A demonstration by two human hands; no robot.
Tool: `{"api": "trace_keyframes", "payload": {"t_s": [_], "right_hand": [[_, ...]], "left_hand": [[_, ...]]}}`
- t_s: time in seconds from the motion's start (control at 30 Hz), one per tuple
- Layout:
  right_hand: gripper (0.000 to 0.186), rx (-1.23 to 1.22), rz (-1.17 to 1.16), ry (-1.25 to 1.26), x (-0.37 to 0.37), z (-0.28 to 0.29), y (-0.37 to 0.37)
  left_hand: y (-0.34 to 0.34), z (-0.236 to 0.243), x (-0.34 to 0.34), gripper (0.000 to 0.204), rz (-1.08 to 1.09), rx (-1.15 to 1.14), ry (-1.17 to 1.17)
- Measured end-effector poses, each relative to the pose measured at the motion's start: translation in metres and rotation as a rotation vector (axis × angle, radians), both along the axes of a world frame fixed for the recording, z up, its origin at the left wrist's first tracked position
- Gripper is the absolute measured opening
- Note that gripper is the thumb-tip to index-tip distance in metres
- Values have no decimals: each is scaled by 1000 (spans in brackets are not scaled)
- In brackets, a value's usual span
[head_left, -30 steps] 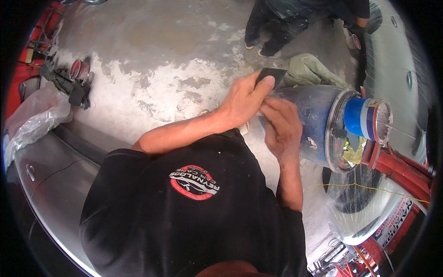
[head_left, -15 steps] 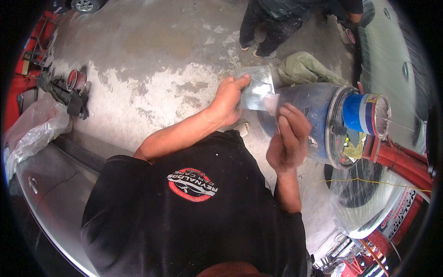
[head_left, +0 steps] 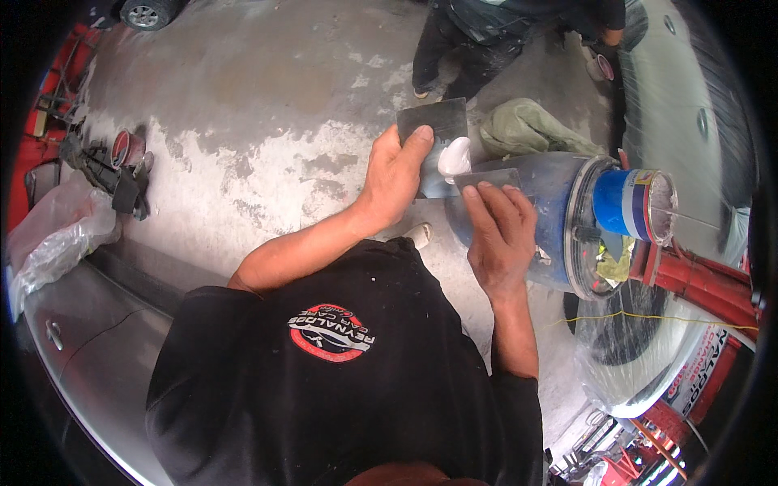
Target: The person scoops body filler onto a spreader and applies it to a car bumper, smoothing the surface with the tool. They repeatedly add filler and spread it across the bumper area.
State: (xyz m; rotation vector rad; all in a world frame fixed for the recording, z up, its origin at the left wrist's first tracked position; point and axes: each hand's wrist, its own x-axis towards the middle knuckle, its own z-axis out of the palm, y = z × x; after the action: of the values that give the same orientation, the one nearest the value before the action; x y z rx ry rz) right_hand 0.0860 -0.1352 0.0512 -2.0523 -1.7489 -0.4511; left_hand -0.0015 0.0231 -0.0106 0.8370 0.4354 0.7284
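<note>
My left hand [head_left: 395, 170] grips a flat metal plate [head_left: 433, 115], dark along its top and shinier lower down, thumb on its face. A glossy white lump of paste [head_left: 455, 159] sits over the plate's lower part. My right hand [head_left: 498, 235], fingers closed, holds a thin rectangular spreader [head_left: 496, 176] against the lower side of the paste. Just beyond, a large blue drum [head_left: 551, 211] carries a blue can [head_left: 617, 202] with pale residue at its end and some crumpled yellow material [head_left: 614, 266].
A co-worker in dark clothes [head_left: 478, 40] stands ahead, above a green cloth [head_left: 535, 130]. A silver car door [head_left: 89, 348] is at left with plastic sheeting [head_left: 61, 235] and a red bucket [head_left: 127, 150]. A plastic-covered car [head_left: 664, 97] and red metal frame [head_left: 693, 287] are at right.
The plate has turned to show its face, with the white paste now visible on it. My right hand's spreader has moved in beside the paste. The co-worker has shifted slightly left.
</note>
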Motion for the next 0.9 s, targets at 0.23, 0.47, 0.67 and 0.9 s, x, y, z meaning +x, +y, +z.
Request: {"api": "trace_keyframes", "payload": {"t_s": [0.23,0.47,0.67,0.9], "right_hand": [[48,-135,43,29,-4,-6,-4],[44,265,-311,511,42,36,-59],[42,254,-827,-429,143,116,-133],[48,-329,-869,-575,229,99,-195]], "left_hand": [[-2,9,9,24,103,191,223],[45,10,6,25,130,-217,-17],[30,24,5,33,-51,-549,6],[9,-1,21,30,-193,-637,74]]}}
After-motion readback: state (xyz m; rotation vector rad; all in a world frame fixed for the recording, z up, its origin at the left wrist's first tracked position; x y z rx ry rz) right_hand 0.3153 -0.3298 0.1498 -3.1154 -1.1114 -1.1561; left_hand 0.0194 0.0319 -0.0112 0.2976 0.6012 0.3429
